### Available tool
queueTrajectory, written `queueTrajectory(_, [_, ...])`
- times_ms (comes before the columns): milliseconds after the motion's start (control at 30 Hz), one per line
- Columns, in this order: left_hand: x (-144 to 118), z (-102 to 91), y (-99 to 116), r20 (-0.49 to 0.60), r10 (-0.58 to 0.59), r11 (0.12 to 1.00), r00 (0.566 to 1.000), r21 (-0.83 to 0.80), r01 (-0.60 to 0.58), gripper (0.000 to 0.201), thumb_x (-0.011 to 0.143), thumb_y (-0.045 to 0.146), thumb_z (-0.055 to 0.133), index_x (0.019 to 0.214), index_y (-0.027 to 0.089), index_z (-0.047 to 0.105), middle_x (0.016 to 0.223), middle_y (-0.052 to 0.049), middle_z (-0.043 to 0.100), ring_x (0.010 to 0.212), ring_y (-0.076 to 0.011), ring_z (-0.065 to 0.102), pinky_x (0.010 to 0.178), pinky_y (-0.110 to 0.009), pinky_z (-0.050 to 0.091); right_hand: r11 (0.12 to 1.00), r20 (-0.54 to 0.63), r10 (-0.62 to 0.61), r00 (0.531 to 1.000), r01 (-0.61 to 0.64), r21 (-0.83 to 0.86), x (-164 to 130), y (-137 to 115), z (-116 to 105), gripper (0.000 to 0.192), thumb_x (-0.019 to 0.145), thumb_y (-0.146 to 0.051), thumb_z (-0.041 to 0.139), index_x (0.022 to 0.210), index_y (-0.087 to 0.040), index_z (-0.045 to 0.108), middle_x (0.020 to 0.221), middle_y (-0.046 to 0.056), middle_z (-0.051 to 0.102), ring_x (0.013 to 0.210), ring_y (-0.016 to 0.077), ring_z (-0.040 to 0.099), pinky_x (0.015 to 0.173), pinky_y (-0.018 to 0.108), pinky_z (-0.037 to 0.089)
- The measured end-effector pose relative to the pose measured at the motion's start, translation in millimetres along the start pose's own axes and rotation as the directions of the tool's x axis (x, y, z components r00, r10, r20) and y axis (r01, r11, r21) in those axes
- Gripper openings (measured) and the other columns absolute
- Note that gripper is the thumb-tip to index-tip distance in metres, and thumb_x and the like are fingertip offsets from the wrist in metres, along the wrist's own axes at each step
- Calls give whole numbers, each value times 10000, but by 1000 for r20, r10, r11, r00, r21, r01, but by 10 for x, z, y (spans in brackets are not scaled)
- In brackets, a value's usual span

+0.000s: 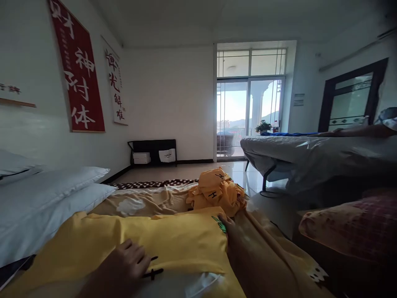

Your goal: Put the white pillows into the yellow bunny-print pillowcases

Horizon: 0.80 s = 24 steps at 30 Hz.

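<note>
A yellow pillowcase with a green leaf pattern and dark marks lies spread in front of me. White filling, which looks like a pillow, shows at its near opening. My left hand has its fingers curled down on the yellow cloth beside the dark marks, closed on it. At the far right corner, by the green leaf, my right hand pinches the pillowcase; most of its fingers are hidden behind the cloth.
Crumpled orange cloths are heaped just beyond the pillowcase, on a brown patterned blanket. White pillows are stacked at left. At right stand a plastic-covered table and a patterned bundle. Another person's arm rests over that table.
</note>
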State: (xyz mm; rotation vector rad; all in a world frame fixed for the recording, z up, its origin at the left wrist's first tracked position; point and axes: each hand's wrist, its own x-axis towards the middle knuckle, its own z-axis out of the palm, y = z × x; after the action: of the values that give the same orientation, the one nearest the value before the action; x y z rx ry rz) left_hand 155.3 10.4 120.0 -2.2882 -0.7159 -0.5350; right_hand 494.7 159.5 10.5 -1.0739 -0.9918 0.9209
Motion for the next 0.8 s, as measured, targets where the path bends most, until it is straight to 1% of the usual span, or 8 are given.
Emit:
queueTrajectory(133, [-221, -174, -65, -3, -147, 986, 989, -77, 147, 282, 694, -64, 427, 662, 206, 504, 641, 22, 573, 569, -156, 484, 595, -269, 287, 989, 69, -91, 993, 99, -109, -8, -461, 84, 475, 579, -614, 634, 732, -165, 651, 616, 49, 651, 621, 236, 633, 616, 359, 508])
queueTrajectory(233, [-320, -365, -123, -19, -213, 974, 977, -88, 211, 305, 679, -52, 377, 694, 213, 526, 655, 17, 581, 585, -160, 502, 615, -270, 313, 944, 88, -214, 973, 229, -237, 174, -937, 203, 367, 618, -535, 650, 693, -177, 632, 634, 20, 643, 625, 196, 599, 581, 302, 474])
queueTrajectory(333, [-326, -546, -195, -125, -196, 980, 973, -58, 190, 286, 678, -22, 368, 666, 215, 528, 616, 14, 567, 546, -166, 486, 593, -278, 324, 872, 63, -315, 947, 315, -375, 448, -1350, 466, 284, 720, -454, 629, 682, -173, 607, 656, -7, 620, 614, 150, 555, 564, 270, 437])
queueTrajectory(400, [-313, -612, -221, -165, -209, 978, 964, -36, 206, 278, 671, -4, 375, 660, 216, 545, 611, 9, 578, 545, -173, 500, 583, -283, 338, 826, 46, -351, 935, 332, -456, 600, -1519, 705, 269, 799, -410, 616, 710, -157, 597, 693, -18, 606, 628, 126, 548, 587, 264, 444])
queueTrajectory(500, [-325, -567, -179, -152, -289, 957, 945, -29, 288, 304, 667, 7, 390, 711, 218, 604, 644, 7, 627, 573, -173, 555, 582, -285, 374, 776, 53, -364, 930, 334, -535, 703, -1609, 1043, 251, 868, -386, 601, 806, -143, 606, 794, -10, 617, 708, 119, 578, 667, 289, 489])
queueTrajectory(567, [-363, -459, -117, -86, -281, 960, 956, -38, 279, 358, 667, 2, 418, 826, 225, 649, 704, 15, 674, 620, -162, 602, 595, -272, 406, 764, 55, -354, 934, 323, -558, 697, -1589, 1184, 240, 882, -381, 593, 880, -142, 618, 874, 9, 632, 767, 131, 596, 706, 311, 508])
queueTrajectory(667, [-433, -296, -42, 18, -212, 976, 977, -46, 213, 365, 708, 12, 453, 919, 229, 657, 743, 14, 691, 657, -155, 627, 616, -255, 435, 780, 33, -327, 944, 289, -556, 659, -1512, 1243, 259, 888, -369, 588, 1013, -144, 618, 1013, 37, 633, 854, 159, 611, 739, 337, 526])
queueTrajectory(800, [-463, -229, -22, 59, -200, 978, 978, -50, 203, 230, 730, 46, 476, 779, 210, 629, 692, -7, 663, 623, -165, 605, 583, -256, 423, 819, -6, -334, 943, 287, -496, 679, -1472, 1204, 331, 894, -376, 578, 1139, -153, 585, 1143, 54, 599, 959, 207, 603, 798, 385, 531])
